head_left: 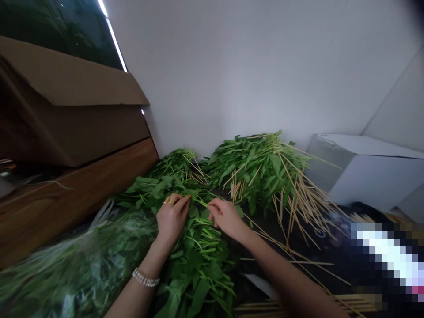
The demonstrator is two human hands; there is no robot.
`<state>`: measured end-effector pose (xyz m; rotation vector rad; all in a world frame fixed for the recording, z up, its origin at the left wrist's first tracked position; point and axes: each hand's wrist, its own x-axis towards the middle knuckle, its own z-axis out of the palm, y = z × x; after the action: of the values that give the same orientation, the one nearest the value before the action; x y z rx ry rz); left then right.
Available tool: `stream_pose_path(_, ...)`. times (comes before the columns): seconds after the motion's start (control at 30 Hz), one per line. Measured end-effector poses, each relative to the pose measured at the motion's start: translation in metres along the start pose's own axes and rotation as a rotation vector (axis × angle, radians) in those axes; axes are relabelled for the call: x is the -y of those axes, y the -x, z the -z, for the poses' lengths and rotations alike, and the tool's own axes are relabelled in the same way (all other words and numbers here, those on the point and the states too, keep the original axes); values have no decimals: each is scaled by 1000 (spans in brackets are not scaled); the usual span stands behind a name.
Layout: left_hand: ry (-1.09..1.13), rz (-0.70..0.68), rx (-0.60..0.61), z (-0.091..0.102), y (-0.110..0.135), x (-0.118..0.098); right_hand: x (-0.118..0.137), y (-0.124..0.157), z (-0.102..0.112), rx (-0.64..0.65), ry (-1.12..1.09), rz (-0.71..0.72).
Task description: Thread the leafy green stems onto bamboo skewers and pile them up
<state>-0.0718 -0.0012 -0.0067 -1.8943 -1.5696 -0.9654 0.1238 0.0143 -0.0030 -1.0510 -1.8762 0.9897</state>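
The left hand [171,217], with a gold ring on 1 finger and a pearl-like bracelet at the wrist, pinches 1 end of a thin green leafy stem [198,202] between thumb and fingertips. The right hand [225,216] pinches the other end, fingers curled narrow around it, so the stem spans the short gap between the 2 hands. It hangs just above a loose heap of cut green stems and leaves [198,251] that lies directly below the wrists.

Behind the hands sits a larger pile of green leafy vegetables threaded on thin pale bamboo skewers [265,170], the sticks fanning out to the right. More bare pale bamboo skewers [311,203] lie scattered beside it, and a clear plastic bag of greens [76,260], blurred, lies at the left.

To do this step well, my judgement is that each pinch should sit close to the stem's ends and stay light, since the stalk looks tender and would likely bruise or snap if squeezed. Keeping it slightly taut and clear of the heap below should stop neighbouring leaves from tangling in. Working over the heap also means any dropped piece lands with the rest.

No brand, label or readable writing shows. The brown cardboard box [79,110] at the left and the pale grey box [367,168] at the right look plain, and the patch at lower right is pixelated.
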Motion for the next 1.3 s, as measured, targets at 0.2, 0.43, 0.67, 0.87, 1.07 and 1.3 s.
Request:
stream_pose_path(0.2, -55, -72, 87, 2, -3, 4, 8, 4, 9, -22, 339, 89)
stream_pose_path(0.43, -29, -121, 91, 3, -6, -3, 10, 2, 15, -20, 407, 97)
stream_pose_path(0.67, 343, 289, -3, 0, -10, 15, 6, -3, 25, -18, 339, 48)
stream_pose_path(0.87, 404, 457, -295, 4, -14, 23, -4, -10, 36, -31, 115, -100)
stream_pose_path(1.07, 329, 235, -244, 11, -10, 0, -2, -8, 30, -39, 173, -56)
stream_pose_path(1.3, 177, -157, 29, 7, -5, -8, 8, -2, 24, -39, 357, -23)
